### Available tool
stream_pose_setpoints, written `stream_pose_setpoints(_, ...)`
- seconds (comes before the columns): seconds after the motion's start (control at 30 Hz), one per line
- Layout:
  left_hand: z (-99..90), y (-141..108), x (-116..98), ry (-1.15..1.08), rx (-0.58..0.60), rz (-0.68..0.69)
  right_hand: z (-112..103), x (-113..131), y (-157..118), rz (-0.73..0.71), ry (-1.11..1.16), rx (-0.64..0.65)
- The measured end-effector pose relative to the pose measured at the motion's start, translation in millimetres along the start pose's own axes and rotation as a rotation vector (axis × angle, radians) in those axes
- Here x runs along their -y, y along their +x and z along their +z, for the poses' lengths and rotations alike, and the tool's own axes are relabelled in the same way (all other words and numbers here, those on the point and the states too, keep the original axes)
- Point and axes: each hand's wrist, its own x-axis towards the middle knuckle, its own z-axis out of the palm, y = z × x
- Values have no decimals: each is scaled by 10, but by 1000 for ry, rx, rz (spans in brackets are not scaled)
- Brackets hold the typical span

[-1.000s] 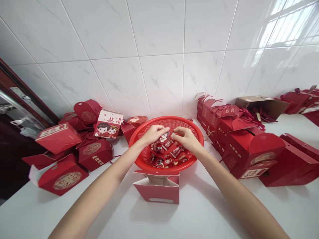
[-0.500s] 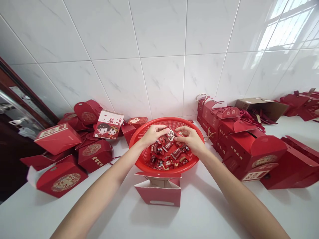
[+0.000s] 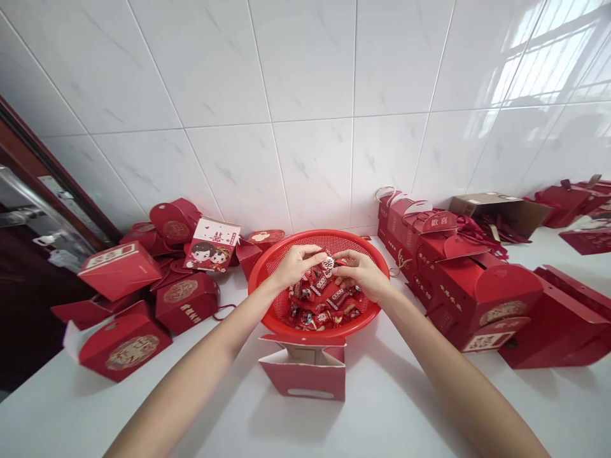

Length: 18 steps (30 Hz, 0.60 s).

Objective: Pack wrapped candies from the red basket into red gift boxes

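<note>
A red plastic basket [image 3: 252, 286] with a perforated rim holds several wrapped candies [image 3: 317, 318]. Over it, my left hand [image 3: 296, 266] is closed in a pinch on a dark red wrapped candy [image 3: 327, 266] with a white label. Facing it from the right, my right hand [image 3: 363, 275] has its fingers curled around a red wrapped candy [image 3: 340, 262], partly hidden by the fingers. Just in front of the basket stands a red paper gift box [image 3: 305, 376], its top open and the inside showing.
Red gift boxes [image 3: 188, 302] lie piled at the left, one with a cartoon couple [image 3: 212, 245]. On the right, a row of red boxes [image 3: 470, 286] stands beside a cardboard box [image 3: 518, 207] of dark red ribbons. The tiled wall [image 3: 315, 172] rises behind the white table [image 3: 391, 407].
My hands stay over the basket, and the right fingers have come closer to the white-labelled candy in my left. The whole view has shifted slightly.
</note>
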Motion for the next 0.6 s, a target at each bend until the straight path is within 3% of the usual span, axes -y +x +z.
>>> stream_pose_setpoints(0.37,24,18,10,25,-76,-123,-2,-72,22,-91,-35,-8)
stream_pose_setpoints(0.6,37,4,30,59,89,-129,-1,-98,26,-192,-187,-2)
